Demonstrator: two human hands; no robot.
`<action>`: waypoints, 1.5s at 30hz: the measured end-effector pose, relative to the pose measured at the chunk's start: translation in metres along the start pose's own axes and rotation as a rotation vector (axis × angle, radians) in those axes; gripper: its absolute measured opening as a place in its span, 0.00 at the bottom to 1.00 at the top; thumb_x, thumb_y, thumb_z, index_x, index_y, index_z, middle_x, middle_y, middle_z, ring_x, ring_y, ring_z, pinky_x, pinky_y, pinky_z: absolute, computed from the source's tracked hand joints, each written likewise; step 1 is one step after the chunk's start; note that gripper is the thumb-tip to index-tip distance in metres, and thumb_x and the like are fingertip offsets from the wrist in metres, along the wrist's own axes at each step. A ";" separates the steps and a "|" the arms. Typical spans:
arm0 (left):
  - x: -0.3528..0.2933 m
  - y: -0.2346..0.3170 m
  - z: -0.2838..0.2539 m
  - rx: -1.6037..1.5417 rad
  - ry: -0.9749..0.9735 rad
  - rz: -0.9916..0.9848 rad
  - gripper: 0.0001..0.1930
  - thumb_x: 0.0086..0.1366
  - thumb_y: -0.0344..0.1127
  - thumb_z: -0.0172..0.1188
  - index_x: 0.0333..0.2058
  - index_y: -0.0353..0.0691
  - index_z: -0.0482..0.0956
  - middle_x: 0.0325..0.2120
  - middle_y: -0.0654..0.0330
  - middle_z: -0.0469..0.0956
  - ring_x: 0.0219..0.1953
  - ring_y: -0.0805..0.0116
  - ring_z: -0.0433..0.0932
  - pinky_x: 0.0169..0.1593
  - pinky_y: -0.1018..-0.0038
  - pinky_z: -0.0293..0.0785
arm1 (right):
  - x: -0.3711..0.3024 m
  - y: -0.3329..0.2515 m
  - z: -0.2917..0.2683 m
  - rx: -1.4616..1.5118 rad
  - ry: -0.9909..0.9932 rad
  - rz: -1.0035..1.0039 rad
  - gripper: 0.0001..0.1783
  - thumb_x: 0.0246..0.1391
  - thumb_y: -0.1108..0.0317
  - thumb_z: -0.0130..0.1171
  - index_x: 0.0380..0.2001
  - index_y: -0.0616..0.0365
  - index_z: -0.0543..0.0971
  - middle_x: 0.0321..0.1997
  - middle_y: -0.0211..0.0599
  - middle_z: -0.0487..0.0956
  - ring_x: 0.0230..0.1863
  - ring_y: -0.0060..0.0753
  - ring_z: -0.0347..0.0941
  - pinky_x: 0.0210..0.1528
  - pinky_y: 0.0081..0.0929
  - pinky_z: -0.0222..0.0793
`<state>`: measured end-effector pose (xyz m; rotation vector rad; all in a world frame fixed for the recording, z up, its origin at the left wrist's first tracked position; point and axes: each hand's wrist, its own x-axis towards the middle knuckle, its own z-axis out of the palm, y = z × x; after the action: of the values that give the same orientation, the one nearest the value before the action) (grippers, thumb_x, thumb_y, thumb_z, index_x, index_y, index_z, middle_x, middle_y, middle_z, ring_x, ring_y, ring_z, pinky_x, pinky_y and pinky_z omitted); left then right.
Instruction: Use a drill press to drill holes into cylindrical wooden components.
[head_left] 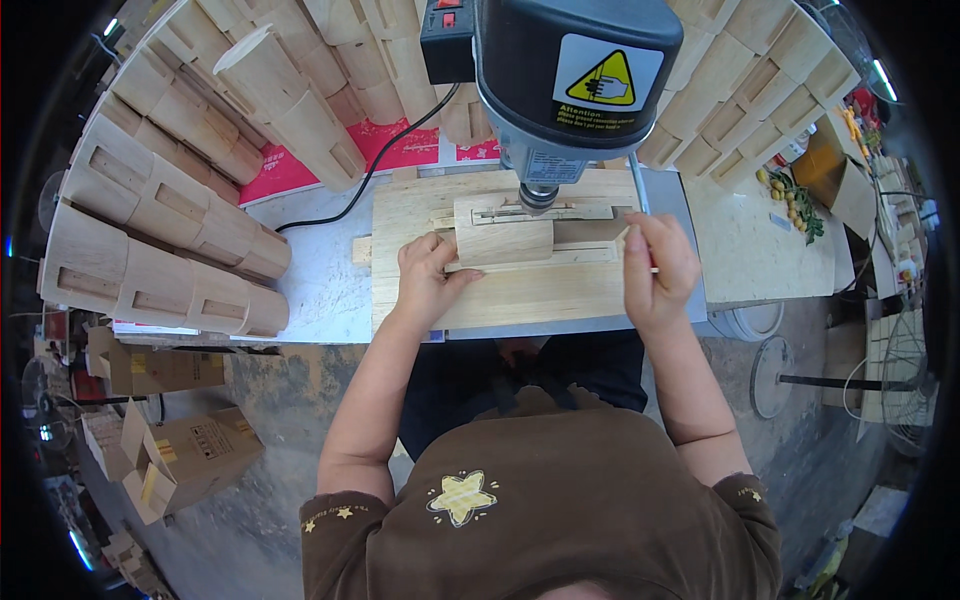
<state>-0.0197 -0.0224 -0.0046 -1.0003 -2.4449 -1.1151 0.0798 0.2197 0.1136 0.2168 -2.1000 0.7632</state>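
A pale, rounded wooden block (505, 240) lies in a fixture on a flat wooden board (590, 290). My left hand (428, 275) grips the block's left end, with the thumb stretched along its near edge. Directly above the block is the chuck (538, 198) of a drill press (570, 90) with a dark motor housing. At the fixture's right end, my right hand (662, 268) is closed, fingers curled. A light blue rod (640, 185) runs down to this hand, and a small red and white bit shows beside the palm. What the fingers hold is mostly hidden.
Stacked columns of rounded wooden pieces with slots (165, 270) surround the bench at left and back; more (760, 90) stand back right. A black cable (375, 165) crosses the bench. Cardboard boxes (200, 455) sit on the floor at left, and a white bucket (750, 322) at right.
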 end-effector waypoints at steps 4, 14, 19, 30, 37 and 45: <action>0.003 0.003 0.005 0.005 0.005 0.003 0.21 0.36 0.32 0.73 0.33 0.39 0.81 0.19 0.60 0.69 0.22 0.63 0.68 0.28 0.68 0.65 | -0.017 0.026 0.024 0.011 0.114 -0.068 0.08 0.44 0.80 0.57 0.31 0.63 0.78 0.20 0.36 0.71 0.19 0.35 0.67 0.24 0.29 0.60; -0.006 0.010 -0.006 0.137 -0.020 -0.063 0.20 0.39 0.37 0.72 0.35 0.43 0.80 0.21 0.65 0.69 0.28 0.65 0.69 0.39 0.68 0.59 | 0.075 -0.019 -0.021 -0.042 0.097 -0.082 0.02 0.49 0.73 0.57 0.25 0.60 0.76 0.15 0.37 0.69 0.16 0.33 0.67 0.21 0.27 0.61; 0.007 0.036 0.033 0.079 -0.025 -0.087 0.19 0.42 0.40 0.71 0.35 0.45 0.79 0.23 0.67 0.70 0.32 0.66 0.69 0.44 0.67 0.55 | 0.168 0.032 -0.006 -0.146 0.020 0.153 0.13 0.58 0.65 0.53 0.26 0.64 0.73 0.17 0.32 0.65 0.21 0.20 0.60 0.26 0.19 0.58; 0.003 0.032 0.031 0.088 -0.037 -0.099 0.19 0.42 0.39 0.71 0.36 0.46 0.80 0.24 0.67 0.70 0.32 0.67 0.69 0.45 0.66 0.55 | 0.106 -0.020 -0.035 -0.120 -0.018 -0.005 0.05 0.52 0.71 0.56 0.24 0.60 0.75 0.13 0.37 0.68 0.15 0.31 0.66 0.20 0.25 0.60; 0.005 0.028 0.028 0.091 -0.047 -0.103 0.20 0.42 0.40 0.71 0.36 0.45 0.79 0.23 0.66 0.70 0.32 0.66 0.69 0.44 0.66 0.55 | 0.018 -0.011 -0.011 0.038 -0.004 0.006 0.03 0.47 0.78 0.54 0.27 0.62 0.77 0.15 0.34 0.69 0.16 0.35 0.66 0.22 0.27 0.59; 0.011 0.026 0.041 0.140 0.011 -0.010 0.18 0.40 0.40 0.72 0.30 0.42 0.78 0.22 0.65 0.69 0.31 0.64 0.68 0.42 0.66 0.57 | -0.018 0.047 0.020 0.044 0.090 -0.139 0.10 0.41 0.76 0.59 0.31 0.62 0.77 0.25 0.41 0.73 0.26 0.43 0.68 0.28 0.36 0.61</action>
<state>-0.0086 0.0257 -0.0122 -0.9371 -2.4829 -0.9343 0.0581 0.2429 0.0701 0.3423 -1.9630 0.7227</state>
